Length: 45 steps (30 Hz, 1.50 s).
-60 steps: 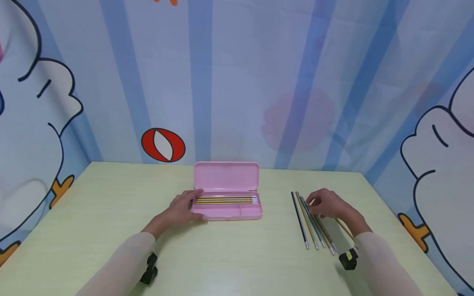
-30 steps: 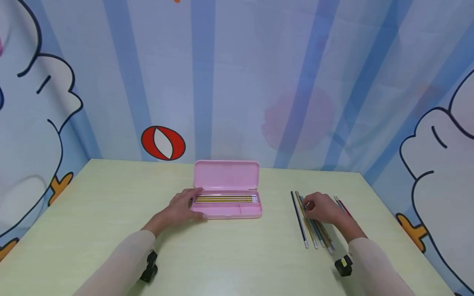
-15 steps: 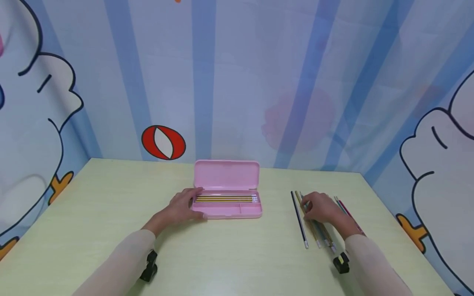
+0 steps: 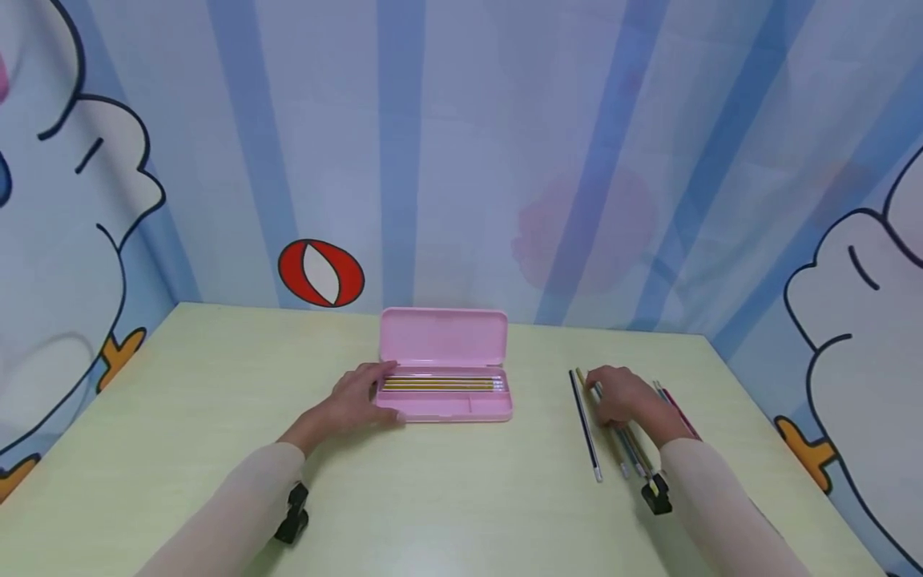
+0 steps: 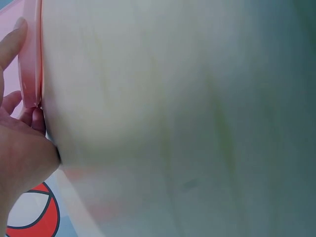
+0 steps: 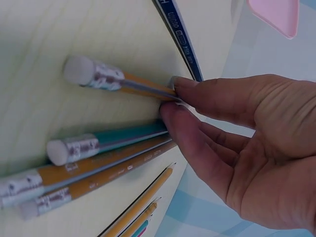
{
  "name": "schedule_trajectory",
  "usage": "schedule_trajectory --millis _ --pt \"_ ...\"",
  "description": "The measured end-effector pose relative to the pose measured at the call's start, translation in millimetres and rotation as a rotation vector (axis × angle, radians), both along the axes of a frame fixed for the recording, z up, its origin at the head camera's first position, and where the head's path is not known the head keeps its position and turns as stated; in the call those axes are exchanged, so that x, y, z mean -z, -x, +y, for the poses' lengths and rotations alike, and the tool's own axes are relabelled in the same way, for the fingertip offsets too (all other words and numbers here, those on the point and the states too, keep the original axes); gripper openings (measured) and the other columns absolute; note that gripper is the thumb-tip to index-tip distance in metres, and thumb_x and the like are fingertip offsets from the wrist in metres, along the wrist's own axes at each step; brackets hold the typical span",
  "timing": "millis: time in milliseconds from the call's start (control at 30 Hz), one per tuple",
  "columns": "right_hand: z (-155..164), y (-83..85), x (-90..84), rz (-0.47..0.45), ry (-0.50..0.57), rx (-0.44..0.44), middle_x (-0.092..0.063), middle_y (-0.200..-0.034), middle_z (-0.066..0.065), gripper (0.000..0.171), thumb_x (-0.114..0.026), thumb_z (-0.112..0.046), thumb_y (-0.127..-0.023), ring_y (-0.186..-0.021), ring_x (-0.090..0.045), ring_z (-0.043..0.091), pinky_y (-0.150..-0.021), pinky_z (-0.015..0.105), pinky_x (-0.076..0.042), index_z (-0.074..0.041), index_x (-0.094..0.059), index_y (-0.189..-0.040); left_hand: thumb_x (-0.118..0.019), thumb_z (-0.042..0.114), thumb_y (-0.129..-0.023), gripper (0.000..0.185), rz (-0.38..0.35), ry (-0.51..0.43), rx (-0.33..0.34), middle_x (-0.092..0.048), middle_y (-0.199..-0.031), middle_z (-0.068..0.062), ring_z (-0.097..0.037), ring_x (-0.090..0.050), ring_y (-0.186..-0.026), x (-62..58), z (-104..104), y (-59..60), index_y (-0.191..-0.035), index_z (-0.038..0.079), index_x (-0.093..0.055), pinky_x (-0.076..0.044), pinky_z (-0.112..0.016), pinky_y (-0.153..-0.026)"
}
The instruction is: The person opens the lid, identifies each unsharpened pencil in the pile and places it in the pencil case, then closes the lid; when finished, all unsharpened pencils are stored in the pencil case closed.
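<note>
A pink pencil case [image 4: 433,417] lies on the table with its lid raised, and several yellow pencils [image 4: 441,384] lie in its rear compartment. My left hand [image 4: 352,406] grips its left end, thumb at the front corner and fingers at the back. In the left wrist view that hand is partly cut off. Over the loose pencils at right, my right hand [image 4: 626,401] pinches a yellow pencil [image 6: 148,89] between thumb and index finger, its white eraser end pointing away from the hand. A green pencil [image 6: 126,134] and two more yellow ones lie right beside it.
A dark blue pencil [image 4: 586,425] lies just left of the right hand. More pencils, including a red one [image 4: 679,410], lie to its right, partly hidden by the forearm. A printed curtain [image 4: 461,160] hangs behind the table's back edge.
My right hand has moved slightly left over the loose pencils and now pinches a yellow one, whose eraser end has shifted right. My left hand stays on the pencil case.
</note>
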State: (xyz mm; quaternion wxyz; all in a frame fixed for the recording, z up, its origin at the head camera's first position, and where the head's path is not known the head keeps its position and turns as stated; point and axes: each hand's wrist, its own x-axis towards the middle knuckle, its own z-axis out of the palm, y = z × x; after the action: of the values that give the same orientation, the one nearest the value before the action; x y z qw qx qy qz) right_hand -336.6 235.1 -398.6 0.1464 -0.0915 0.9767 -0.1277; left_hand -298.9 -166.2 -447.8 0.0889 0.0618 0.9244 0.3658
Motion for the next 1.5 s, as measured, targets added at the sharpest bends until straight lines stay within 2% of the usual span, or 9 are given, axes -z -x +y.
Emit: schedule_trajectory --millis 233,433,800,1033,1200,1367,1500 --pt "-5.1 0.4 -2.0 -0.038 0.005 0.035 -0.053 -0.107 0.030 0.068 -0.061 0.010 -0.063 -0.055 -0.059 0.018 -0.046 0.027 -0.052 -0.001 -0.047 -0.129 -0.076 0.038 -0.072 0.089 -0.018 0.001 -0.012 -0.031 -0.147 -0.008 -0.031 -0.027 -0.131 -1.8 0.4 -1.2 -0.145 0.025 -0.028 -0.036 -0.058 -0.101" --pt "-8.1 3.3 -2.0 -0.020 -0.050 0.030 -0.057 -0.100 0.023 0.069 -0.062 0.010 -0.062 -0.058 -0.058 0.019 -0.044 0.025 -0.049 -0.003 -0.048 -0.129 -0.076 0.037 -0.072 0.088 -0.020 0.002 -0.012 -0.032 -0.146 -0.008 -0.032 -0.027 -0.131 -0.7 -0.5 -1.5 -0.145 0.025 -0.028 -0.035 -0.058 -0.101" --pt "-15.4 2.2 -8.3 -0.076 -0.029 0.081 -0.058 -0.099 0.021 0.067 -0.058 0.011 -0.067 -0.053 -0.058 0.018 -0.044 0.024 -0.049 -0.003 -0.046 -0.131 -0.076 0.040 -0.072 0.089 -0.005 0.007 -0.011 -0.031 -0.147 -0.008 -0.032 -0.026 -0.131 -0.7 -1.3 -1.2 -0.145 0.024 -0.028 -0.031 -0.060 -0.103" --pt "-13.8 0.6 -6.1 -0.045 -0.064 0.044 -0.059 -0.088 0.015 0.057 -0.055 0.006 -0.067 -0.052 -0.056 0.018 -0.040 0.021 -0.042 -0.007 -0.052 -0.123 -0.076 0.038 -0.072 0.088 -0.002 0.011 -0.015 -0.031 -0.147 -0.008 -0.032 -0.026 -0.132 -2.3 0.1 -1.2 -0.145 0.024 -0.028 -0.032 -0.059 -0.102" --pt "-8.1 -0.7 -0.7 -0.023 -0.070 0.015 -0.058 -0.081 0.011 0.052 -0.055 0.003 -0.066 -0.054 -0.055 0.019 -0.041 0.022 -0.039 -0.006 -0.053 -0.117 -0.077 0.037 -0.072 0.088 0.002 0.016 -0.012 -0.031 -0.147 -0.007 -0.032 -0.026 -0.132 -1.5 1.0 -1.4 -0.145 0.024 -0.029 -0.034 -0.058 -0.102" --pt "-1.2 -0.8 -0.9 -0.026 -0.033 0.017 -0.057 -0.079 0.011 0.047 -0.056 0.000 -0.068 -0.053 -0.054 0.017 -0.044 0.025 -0.042 -0.005 -0.054 -0.115 -0.076 0.038 -0.073 0.088 -0.003 0.022 -0.006 -0.031 -0.147 -0.006 -0.031 -0.027 -0.132 0.1 1.7 -1.7 -0.145 0.026 -0.028 -0.035 -0.057 -0.102" --pt "2.0 -0.5 -5.6 -0.071 0.040 0.018 -0.056 -0.074 0.011 0.043 -0.056 -0.001 -0.071 -0.048 -0.046 0.014 -0.043 0.025 -0.038 -0.003 -0.054 -0.114 -0.076 0.037 -0.073 0.087 -0.010 0.023 -0.015 -0.031 -0.147 -0.005 -0.030 -0.026 -0.132 0.1 1.4 -2.0 -0.145 0.027 -0.028 -0.035 -0.057 -0.102"
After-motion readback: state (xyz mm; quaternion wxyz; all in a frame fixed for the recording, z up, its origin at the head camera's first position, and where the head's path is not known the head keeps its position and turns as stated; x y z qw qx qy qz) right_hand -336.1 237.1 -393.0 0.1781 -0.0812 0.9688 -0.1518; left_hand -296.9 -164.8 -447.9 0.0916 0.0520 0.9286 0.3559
